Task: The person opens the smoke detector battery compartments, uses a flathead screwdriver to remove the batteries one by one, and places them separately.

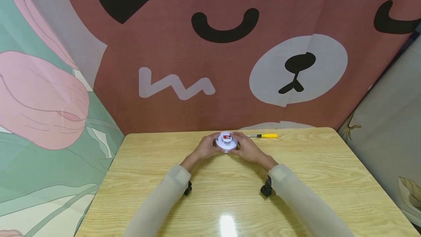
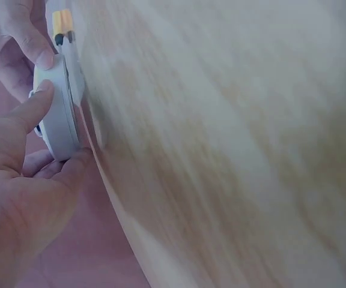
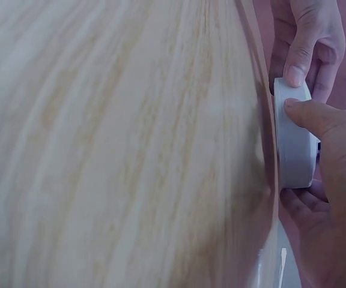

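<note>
A white round smoke detector (image 1: 227,144) with a red label on top is held between both hands near the table's far edge. My left hand (image 1: 206,147) grips its left side, and the right hand (image 1: 247,148) grips the opposite side. In the left wrist view, the left thumb presses the smoke detector's rim (image 2: 59,117) while other fingers curl beneath. The right wrist view shows the right thumb on the white rim (image 3: 296,144), close to the left thumb. The detector's underside is hidden.
A screwdriver (image 1: 268,135) with a yellow handle lies behind the right hand at the far edge of the wooden table (image 1: 217,189). Printed cloth (image 1: 171,54) hangs behind the table and at both sides. Black wrist devices (image 1: 266,188) show below the sleeves.
</note>
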### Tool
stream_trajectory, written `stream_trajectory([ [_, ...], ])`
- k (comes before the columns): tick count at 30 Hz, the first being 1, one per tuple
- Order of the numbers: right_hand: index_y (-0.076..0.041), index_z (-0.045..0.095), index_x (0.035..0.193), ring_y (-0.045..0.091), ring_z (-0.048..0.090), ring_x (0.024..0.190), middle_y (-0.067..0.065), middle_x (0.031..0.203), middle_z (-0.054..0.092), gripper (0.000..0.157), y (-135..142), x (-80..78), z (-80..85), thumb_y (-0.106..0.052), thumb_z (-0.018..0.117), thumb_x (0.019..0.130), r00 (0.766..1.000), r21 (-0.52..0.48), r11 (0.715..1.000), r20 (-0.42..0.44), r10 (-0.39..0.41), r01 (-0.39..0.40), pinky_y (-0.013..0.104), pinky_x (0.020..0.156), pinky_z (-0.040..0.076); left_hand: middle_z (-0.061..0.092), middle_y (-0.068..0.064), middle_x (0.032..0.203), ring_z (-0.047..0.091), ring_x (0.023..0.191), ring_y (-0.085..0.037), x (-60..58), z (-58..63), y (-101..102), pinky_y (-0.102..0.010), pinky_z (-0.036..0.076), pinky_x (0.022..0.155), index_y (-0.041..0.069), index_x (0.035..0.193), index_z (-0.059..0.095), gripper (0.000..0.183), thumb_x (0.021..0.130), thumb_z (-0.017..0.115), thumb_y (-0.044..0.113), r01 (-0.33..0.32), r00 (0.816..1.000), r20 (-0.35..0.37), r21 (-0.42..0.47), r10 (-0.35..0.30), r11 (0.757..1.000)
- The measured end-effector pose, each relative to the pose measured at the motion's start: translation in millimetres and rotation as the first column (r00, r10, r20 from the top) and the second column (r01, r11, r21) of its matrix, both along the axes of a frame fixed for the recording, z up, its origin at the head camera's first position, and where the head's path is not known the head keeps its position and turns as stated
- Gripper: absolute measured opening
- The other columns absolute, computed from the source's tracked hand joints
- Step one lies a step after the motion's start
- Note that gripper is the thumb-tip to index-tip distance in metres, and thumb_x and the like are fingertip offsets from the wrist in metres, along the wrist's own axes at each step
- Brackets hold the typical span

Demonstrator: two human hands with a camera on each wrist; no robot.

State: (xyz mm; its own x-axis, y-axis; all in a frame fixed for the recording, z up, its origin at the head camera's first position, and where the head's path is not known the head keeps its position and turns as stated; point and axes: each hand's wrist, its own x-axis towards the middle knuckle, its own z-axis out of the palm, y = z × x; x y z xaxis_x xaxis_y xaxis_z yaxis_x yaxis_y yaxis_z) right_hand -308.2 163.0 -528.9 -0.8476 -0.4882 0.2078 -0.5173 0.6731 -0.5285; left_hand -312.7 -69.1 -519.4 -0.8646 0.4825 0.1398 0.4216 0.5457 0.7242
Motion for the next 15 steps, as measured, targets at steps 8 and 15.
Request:
stream_trajectory([
  [8,0.002,0.057,0.148,0.037,0.060,0.133,0.022,0.149,0.058,0.073,1.6,10.0,3.4,-0.032,0.087,0.091,0.999,-0.014,0.999,-0.019,0.034,-0.034,0.051,0.108,0.053,0.062,-0.018,0.146,0.065,0.127,-0.028,11.4,2.6,-4.1,-0.034,0.056,0.104,-0.001,0.155,0.049,0.072,0.092,0.084,0.009,0.019,0.999,0.048,0.022,-0.020,1.000],
  [15,0.000,0.057,0.150,0.037,0.058,0.136,0.021,0.151,0.057,0.075,1.2,21.8,7.1,-0.034,0.088,0.090,0.999,-0.016,0.999,0.010,0.033,-0.033,0.052,0.110,0.051,0.064,-0.016,0.145,0.066,0.127,-0.025,19.3,1.4,-7.9,-0.028,0.056,0.103,0.001,0.153,0.053,0.069,0.092,0.084,0.010,0.042,0.998,0.044,0.017,-0.043,0.999],
])
